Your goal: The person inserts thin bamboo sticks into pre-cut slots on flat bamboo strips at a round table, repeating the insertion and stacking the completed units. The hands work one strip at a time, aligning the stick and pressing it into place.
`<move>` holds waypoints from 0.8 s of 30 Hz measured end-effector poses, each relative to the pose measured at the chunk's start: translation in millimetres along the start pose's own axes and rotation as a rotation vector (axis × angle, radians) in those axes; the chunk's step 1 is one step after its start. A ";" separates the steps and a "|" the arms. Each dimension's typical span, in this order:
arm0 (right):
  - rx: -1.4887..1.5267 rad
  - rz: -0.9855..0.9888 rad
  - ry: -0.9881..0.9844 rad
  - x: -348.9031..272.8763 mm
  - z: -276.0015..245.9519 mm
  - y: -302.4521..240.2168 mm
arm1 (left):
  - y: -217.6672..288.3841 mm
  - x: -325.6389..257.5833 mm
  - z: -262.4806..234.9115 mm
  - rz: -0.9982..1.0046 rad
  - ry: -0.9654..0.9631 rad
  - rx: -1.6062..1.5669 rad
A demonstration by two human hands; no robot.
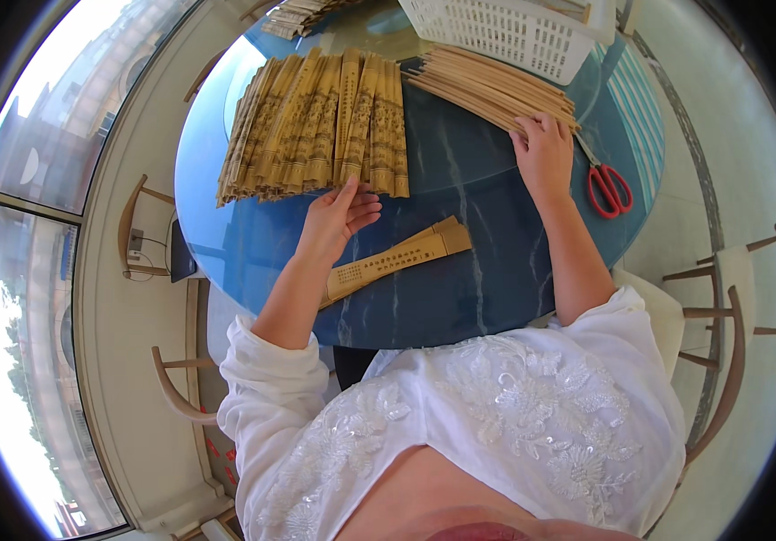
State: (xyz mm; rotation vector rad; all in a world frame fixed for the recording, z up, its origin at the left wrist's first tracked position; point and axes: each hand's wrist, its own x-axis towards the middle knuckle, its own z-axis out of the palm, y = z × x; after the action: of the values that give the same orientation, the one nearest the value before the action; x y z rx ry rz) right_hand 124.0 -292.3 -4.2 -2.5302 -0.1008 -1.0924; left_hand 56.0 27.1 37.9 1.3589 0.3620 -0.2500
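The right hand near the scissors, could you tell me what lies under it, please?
The right hand rests on the near end of a bundle of pale wooden sticks lying on the blue table. The stick ends beneath the palm are hidden.

**Folded fans and bamboo sticks on the blue table**

Row of folded fans: tan bamboo with dark print, closed, laid side by side, slightly splayed, on the far left of the table. Single closed fan: same make, lying diagonally nearer the person, apart from the row. Bundle of plain bamboo sticks: pale, unprinted, stacked roughly parallel, angled at far right beside the row.
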 end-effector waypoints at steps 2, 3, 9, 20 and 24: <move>0.004 0.017 -0.045 0.0 4.9 7.7 | -0.9 1.0 -1.2 0.000 -0.003 -0.034; -0.008 0.016 -0.065 0.0 5.3 8.2 | -2.5 0.8 -2.1 -0.001 -0.004 -0.054; -0.057 0.006 -0.078 -0.4 3.2 5.7 | -0.7 -24.5 1.1 0.028 -0.145 0.069; -0.066 -0.045 -0.063 -1.7 1.7 4.0 | -55.2 -91.9 -12.1 0.811 0.180 1.333; -0.089 -0.045 0.009 1.9 0.0 3.7 | -68.6 -99.0 -21.6 0.776 0.251 1.350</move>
State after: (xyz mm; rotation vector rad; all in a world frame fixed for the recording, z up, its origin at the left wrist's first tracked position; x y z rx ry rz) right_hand 126.1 -295.9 -4.0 -2.6126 -0.1098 -1.1499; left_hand -63.4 31.5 11.2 2.7449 -0.2406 0.4316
